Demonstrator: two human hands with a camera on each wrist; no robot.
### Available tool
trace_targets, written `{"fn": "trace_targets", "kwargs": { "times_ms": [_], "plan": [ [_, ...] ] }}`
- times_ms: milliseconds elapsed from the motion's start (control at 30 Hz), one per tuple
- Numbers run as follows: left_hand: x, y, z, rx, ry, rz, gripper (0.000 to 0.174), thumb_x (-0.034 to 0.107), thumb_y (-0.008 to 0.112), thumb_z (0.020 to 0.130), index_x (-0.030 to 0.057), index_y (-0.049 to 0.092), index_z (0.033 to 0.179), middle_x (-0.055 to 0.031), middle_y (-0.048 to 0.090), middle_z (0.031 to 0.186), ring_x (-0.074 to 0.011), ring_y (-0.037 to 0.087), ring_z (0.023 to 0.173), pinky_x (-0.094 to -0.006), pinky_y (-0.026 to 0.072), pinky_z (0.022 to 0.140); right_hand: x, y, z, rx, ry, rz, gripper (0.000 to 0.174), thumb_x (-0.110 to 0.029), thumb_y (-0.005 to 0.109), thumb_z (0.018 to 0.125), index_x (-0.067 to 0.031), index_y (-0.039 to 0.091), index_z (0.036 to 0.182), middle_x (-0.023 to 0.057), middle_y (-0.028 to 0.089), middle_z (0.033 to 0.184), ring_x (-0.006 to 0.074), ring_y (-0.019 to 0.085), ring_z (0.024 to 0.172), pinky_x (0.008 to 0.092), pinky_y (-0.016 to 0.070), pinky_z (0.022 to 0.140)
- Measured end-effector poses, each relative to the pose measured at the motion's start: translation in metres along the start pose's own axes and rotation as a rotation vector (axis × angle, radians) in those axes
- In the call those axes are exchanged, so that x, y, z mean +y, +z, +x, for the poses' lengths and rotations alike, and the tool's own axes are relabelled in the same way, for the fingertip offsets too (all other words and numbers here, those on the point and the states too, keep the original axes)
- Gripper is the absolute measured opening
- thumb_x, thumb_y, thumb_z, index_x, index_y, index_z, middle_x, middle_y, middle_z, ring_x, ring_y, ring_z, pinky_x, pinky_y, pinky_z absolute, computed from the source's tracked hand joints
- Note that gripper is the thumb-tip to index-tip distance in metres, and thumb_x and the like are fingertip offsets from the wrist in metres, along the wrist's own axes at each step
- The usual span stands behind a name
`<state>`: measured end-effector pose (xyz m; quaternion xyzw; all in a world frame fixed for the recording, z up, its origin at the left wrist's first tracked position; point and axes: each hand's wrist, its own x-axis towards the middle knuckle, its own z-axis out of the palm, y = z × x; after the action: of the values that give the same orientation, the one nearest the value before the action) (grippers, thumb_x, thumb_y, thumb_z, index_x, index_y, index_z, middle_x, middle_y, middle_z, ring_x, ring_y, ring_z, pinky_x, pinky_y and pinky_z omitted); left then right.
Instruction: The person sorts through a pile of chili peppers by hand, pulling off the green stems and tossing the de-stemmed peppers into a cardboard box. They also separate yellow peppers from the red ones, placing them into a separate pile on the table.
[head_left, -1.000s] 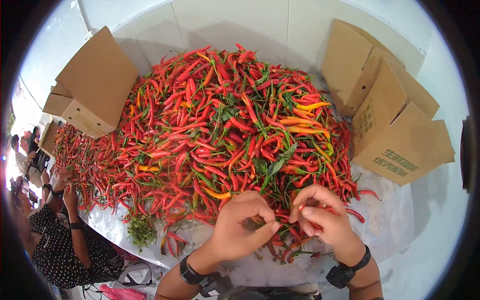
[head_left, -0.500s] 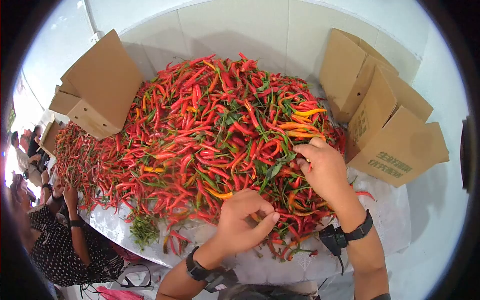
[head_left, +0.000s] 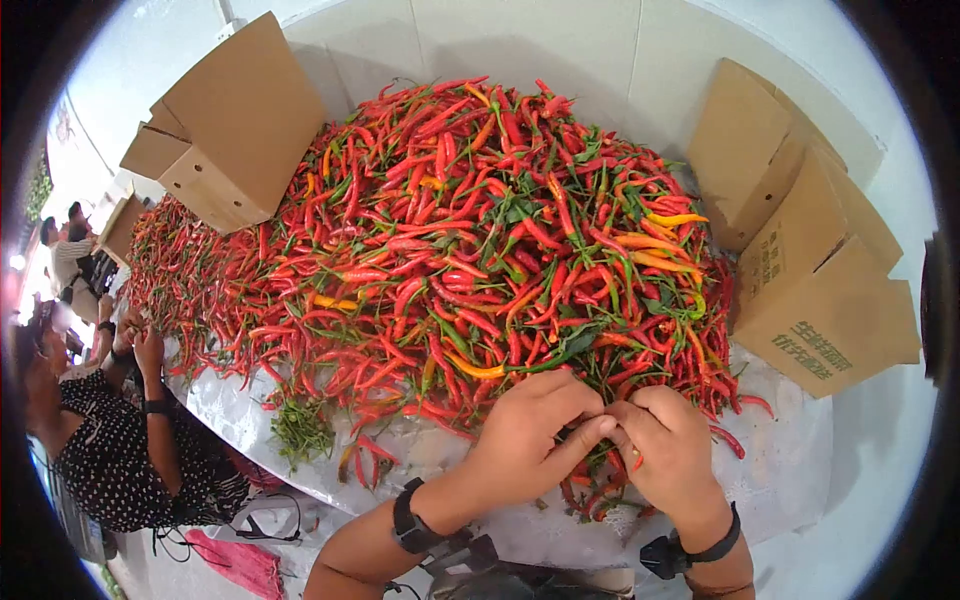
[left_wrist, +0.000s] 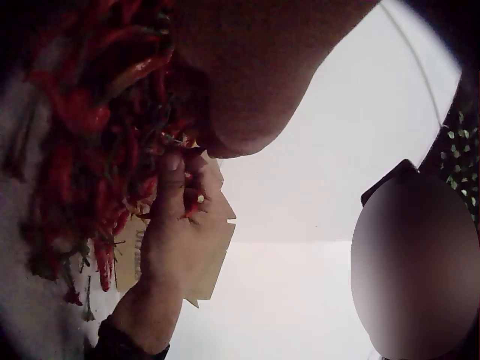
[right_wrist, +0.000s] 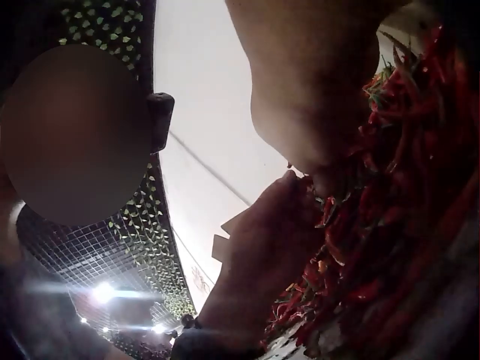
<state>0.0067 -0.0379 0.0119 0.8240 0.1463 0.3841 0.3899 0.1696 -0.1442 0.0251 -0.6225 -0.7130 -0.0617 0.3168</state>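
A large heap of red chilies (head_left: 440,220) with green stems and some orange ones covers the table. At its near edge the left hand (head_left: 530,430) and right hand (head_left: 665,450) meet at the fingertips. The right hand curls round red chilies, with an orange-red tip (head_left: 637,461) showing below its fingers; red pieces (left_wrist: 193,201) also show within this hand in the left wrist view. With bent thumb and forefinger, the left hand pinches at a thin stem (left_wrist: 177,140) where the hands meet. Its other fingers are curled, and what lies inside them is hidden.
Open cardboard boxes stand at the left (head_left: 245,120) and right (head_left: 830,290) of the heap. A small pile of green stems (head_left: 302,430) lies near the front edge. Another person (head_left: 140,440) in a dotted top works at the heap's left end.
The right hand reached up into the heap half a second ago and is now back at the left hand's fingertips. The head view has shifted, moving the boxes and heap within it.
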Motion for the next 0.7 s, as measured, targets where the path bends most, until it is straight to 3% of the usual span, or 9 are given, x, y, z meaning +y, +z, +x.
{"fn": "trace_targets", "kwargs": {
  "times_ms": [167,367,467,700],
  "plan": [
    [0.003,0.003,-0.001,0.04,-0.14,-0.05,0.013,0.015,0.074,0.083,0.0048,0.066,0.086,-0.0079,0.06,0.076,-0.026,0.058,0.066,-0.0359,0.0451,0.059,-0.002,-0.002,0.0,-0.107,0.043,0.044,0.023,-0.015,0.074,0.077,-0.0055,0.067,0.098,0.0074,0.054,0.083,0.026,0.059,0.075,0.037,0.0504,0.062],
    [0.001,0.003,0.001,-0.015,0.017,0.14,0.009,0.012,0.071,0.085,0.0038,0.067,0.085,-0.0083,0.059,0.071,-0.027,0.056,0.065,-0.0361,0.0443,0.059,0.0,-0.001,-0.002,-0.086,0.054,0.085,0.024,-0.012,0.077,0.075,-0.0041,0.068,0.095,0.0077,0.056,0.084,0.0249,0.061,0.073,0.0352,0.0503,0.06],
    [0.0,-0.003,0.001,-0.06,-0.029,-0.009,0.011,0.012,0.069,0.086,0.0021,0.064,0.085,-0.0119,0.054,0.071,-0.0304,0.054,0.066,-0.0392,0.0435,0.06,-0.002,-0.004,-0.001,-0.071,0.066,0.159,0.027,-0.011,0.08,0.073,-0.005,0.069,0.097,0.0077,0.058,0.086,0.024,0.061,0.073,0.0342,0.0503,0.06],
    [0.003,-0.011,0.0,-0.198,-0.375,-0.582,0.014,0.013,0.064,0.095,-0.0001,0.065,0.089,-0.0038,0.055,0.074,-0.012,0.054,0.069,-0.0299,0.0419,0.06,-0.004,-0.009,0.0,-0.08,0.097,0.389,0.029,-0.011,0.081,0.074,-0.0055,0.069,0.1,0.0087,0.058,0.087,0.0242,0.06,0.074,0.0344,0.0505,0.062]
  ]
}}
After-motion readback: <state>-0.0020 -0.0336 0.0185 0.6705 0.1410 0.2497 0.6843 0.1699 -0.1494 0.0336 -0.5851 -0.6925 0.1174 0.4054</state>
